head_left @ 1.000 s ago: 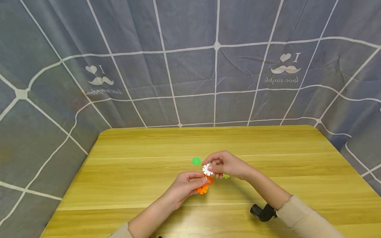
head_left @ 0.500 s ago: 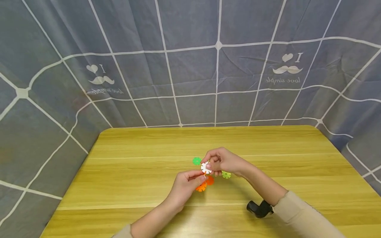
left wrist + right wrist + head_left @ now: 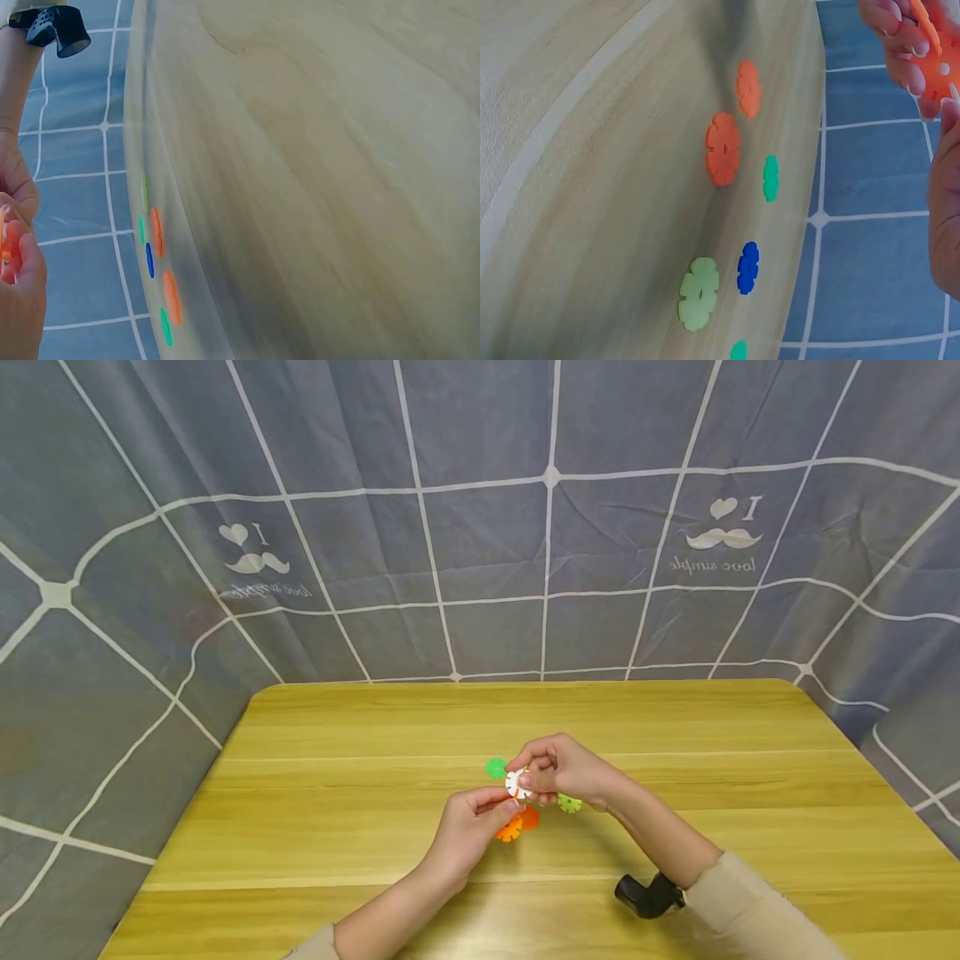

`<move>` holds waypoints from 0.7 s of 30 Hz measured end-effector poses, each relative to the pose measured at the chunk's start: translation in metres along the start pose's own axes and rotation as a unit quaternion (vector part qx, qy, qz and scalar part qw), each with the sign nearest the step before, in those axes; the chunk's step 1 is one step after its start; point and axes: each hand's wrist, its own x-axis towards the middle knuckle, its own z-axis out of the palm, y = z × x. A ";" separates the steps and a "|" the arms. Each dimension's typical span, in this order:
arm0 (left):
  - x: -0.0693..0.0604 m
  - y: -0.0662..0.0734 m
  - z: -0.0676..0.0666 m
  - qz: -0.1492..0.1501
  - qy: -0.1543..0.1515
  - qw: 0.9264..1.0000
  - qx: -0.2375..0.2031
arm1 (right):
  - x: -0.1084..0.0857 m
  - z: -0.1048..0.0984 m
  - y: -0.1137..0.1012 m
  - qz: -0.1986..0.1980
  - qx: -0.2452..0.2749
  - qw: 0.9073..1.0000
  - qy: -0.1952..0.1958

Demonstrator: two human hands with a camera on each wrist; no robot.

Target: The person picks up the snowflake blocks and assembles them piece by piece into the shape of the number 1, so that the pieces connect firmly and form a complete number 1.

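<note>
In the head view, my left hand (image 3: 465, 831) pinches orange notched pieces (image 3: 509, 830) between thumb and fingers. Just above it my right hand (image 3: 573, 770) pinches a white notched disc (image 3: 515, 783) by its right side. The disc's lower edge meets a small orange edge at the left fingertips; how deeply they join cannot be told. The right wrist view has an orange disc (image 3: 936, 73) in the left hand's fingers (image 3: 907, 45), with the right hand (image 3: 946, 217) below. In the left wrist view both hands meet at the left edge.
On the wooden table (image 3: 337, 827) lie a green disc (image 3: 496, 767), a yellow-green disc (image 3: 569, 802) and an orange disc (image 3: 530, 817). The right wrist view also shows a blue disc (image 3: 748, 268). A black device (image 3: 647, 896) sits by the right sleeve. A grey curtain (image 3: 487, 552) hangs behind.
My right hand has moved slightly left with the white disc, which has come closer to the left fingertips and overlaps the small orange edge. The left hand has shifted only slightly.
</note>
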 end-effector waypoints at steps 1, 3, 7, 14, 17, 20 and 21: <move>0.000 0.000 0.000 -0.002 0.001 1.000 -0.002 | 0.000 0.000 0.002 -0.004 0.000 1.000 -0.001; -0.001 -0.001 -0.001 -0.005 0.002 1.000 -0.003 | 0.000 -0.001 0.005 -0.012 -0.002 1.000 -0.004; -0.002 -0.002 -0.003 -0.015 -0.006 1.000 -0.004 | -0.001 -0.001 0.009 -0.016 -0.003 1.000 -0.012; 0.000 -0.003 -0.007 -0.042 -0.030 0.999 -0.018 | -0.003 -0.003 0.012 -0.010 0.000 1.000 -0.020; 0.000 -0.003 -0.008 -0.052 -0.034 0.998 -0.022 | -0.003 -0.004 0.013 -0.006 0.002 1.000 -0.025; 0.001 -0.004 -0.009 -0.057 -0.032 0.998 -0.020 | -0.004 -0.004 0.013 -0.001 0.008 0.999 -0.034; 0.001 -0.004 -0.009 -0.060 -0.032 0.997 -0.021 | -0.005 -0.005 0.014 -0.001 0.007 0.999 -0.038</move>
